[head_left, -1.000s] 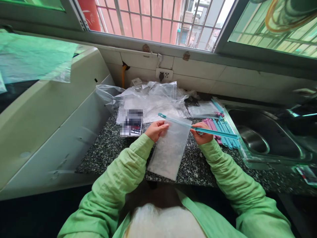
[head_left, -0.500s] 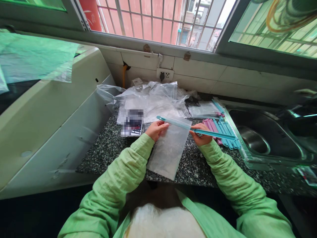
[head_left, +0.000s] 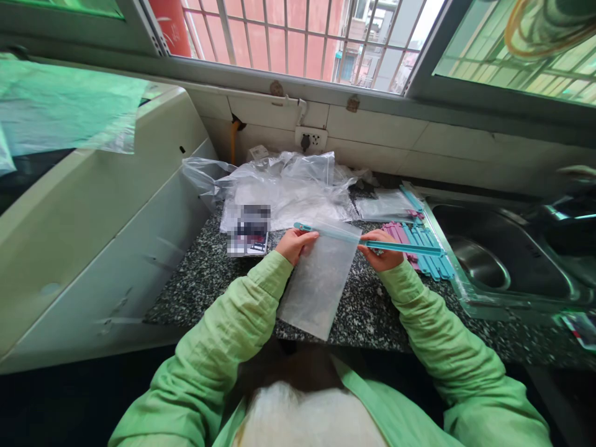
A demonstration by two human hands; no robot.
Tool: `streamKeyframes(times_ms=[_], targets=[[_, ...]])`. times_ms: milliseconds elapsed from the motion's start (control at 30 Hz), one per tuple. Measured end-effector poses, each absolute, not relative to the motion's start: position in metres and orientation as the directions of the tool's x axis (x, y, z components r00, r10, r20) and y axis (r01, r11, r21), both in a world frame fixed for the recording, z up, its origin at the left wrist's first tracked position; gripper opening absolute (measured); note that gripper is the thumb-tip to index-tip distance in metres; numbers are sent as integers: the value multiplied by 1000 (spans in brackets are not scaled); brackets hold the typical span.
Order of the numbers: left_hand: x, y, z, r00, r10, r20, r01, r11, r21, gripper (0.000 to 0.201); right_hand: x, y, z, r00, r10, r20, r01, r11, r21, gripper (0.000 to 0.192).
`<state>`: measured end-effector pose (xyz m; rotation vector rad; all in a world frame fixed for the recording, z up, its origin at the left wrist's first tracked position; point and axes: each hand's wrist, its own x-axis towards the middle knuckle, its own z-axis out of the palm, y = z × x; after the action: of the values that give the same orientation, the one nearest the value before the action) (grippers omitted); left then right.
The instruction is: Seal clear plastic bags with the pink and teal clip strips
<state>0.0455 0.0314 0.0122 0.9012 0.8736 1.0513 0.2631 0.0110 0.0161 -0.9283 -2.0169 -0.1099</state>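
Over the counter [head_left: 209,273] | left hand [head_left: 294,244] pinches clear bag [head_left: 319,282] top — right hand [head_left: 379,250] grips teal sealing stick [head_left: 367,241]

A small, rectangular clear plastic bag [head_left: 316,282] with a faintly frosted look is held upright and slightly tilted above the speckled dark granite tabletop [head_left: 209,273], its bottom edge hanging down past the near edge of the tabletop. The bag appears flat and empty. Along its top edge runs a long, thin teal plastic sealing rod [head_left: 372,241], lying nearly level and tilted a little down to the right. The rod's left end sticks out just past the bag's top left corner, while its right part reaches far beyond the bag's right edge.
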Motion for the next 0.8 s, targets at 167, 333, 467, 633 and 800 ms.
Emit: streamKeyframes(times_ms=[167,333,467,633,800], targets=[[46,32,12,182,964,-192,-332,244,911,31,265,9,19,-331,604,725,692,678,-249,14],[46,32,11,145,969,-199,-376,240,895,26,265,10,21,-344,547,763,679,706,-200,12],[46,33,10,137,965,-221,-395,258,882,22,265,9,20,-351,550,758,688,700,-190,12],[47,33,10,125,967,-221,-381,253,889,20,262,8,19,-314,506,804,671,717,-189,11],[48,32,9,119,970,-212,-399,242,884,20,257,7,19,-264,496,827,661,718,-219,13]])
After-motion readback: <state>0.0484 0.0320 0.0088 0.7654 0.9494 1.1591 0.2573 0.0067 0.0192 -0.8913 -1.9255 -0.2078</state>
